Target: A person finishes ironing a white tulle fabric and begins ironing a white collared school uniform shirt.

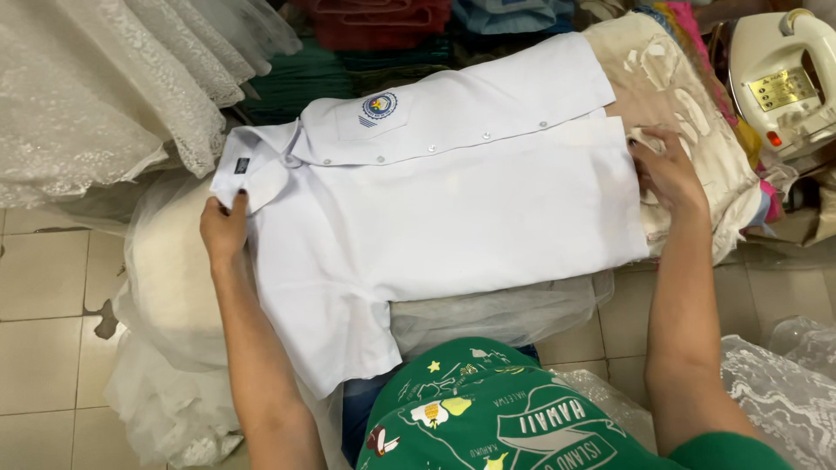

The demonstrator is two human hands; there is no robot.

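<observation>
Left hand [225, 228] pinches the collar end of a white shirt [453, 209], thumb on top, fingers tucked under the cloth. Right hand [669, 174] grips the hem end, fingers curled over the edge. Shirt lies flat, button placket up, round badge on its chest pocket, across a padded board draped in beige cloth [688, 113]. Iron [784, 78] stands at the far right. White lace [96, 96] heaped at left; tiled floor [43, 305] below.

White short-sleeved button-up shirt [453, 209] of thin cotton, lying flat and front-up across my work pile, collar toward my left, hem toward my right. Round badge on the chest pocket. Placket buttoned, small pale buttons. Near sleeve hangs down toward me.
</observation>
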